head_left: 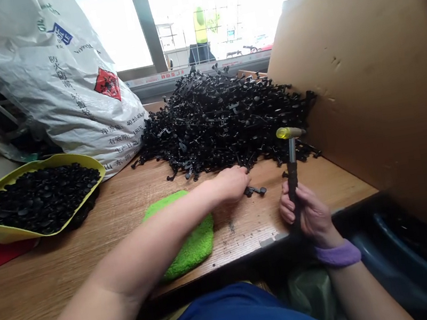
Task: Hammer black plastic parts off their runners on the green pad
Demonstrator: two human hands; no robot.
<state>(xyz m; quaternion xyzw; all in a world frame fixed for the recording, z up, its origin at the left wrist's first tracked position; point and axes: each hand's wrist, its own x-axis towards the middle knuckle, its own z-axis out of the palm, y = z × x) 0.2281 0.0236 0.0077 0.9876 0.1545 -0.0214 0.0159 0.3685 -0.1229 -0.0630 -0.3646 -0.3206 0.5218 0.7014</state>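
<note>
Hammer (290, 156) gripped upright low on handle by right hand (307, 213), centre-right. Left hand (232, 183) closed over light, stiff black clip (256, 191) on table (53, 272); best pinched at stem.

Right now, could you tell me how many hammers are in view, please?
1. The small hammer with a yellow head is held upright in the right hand, near the table's front edge beside the pile of black plastic parts. Others could be hidden under that pile.

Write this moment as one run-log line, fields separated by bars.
left hand: on small black plastic part at pile edge | right hand: grips small hammer, head raised | forearm over green pad | wooden table
</note>
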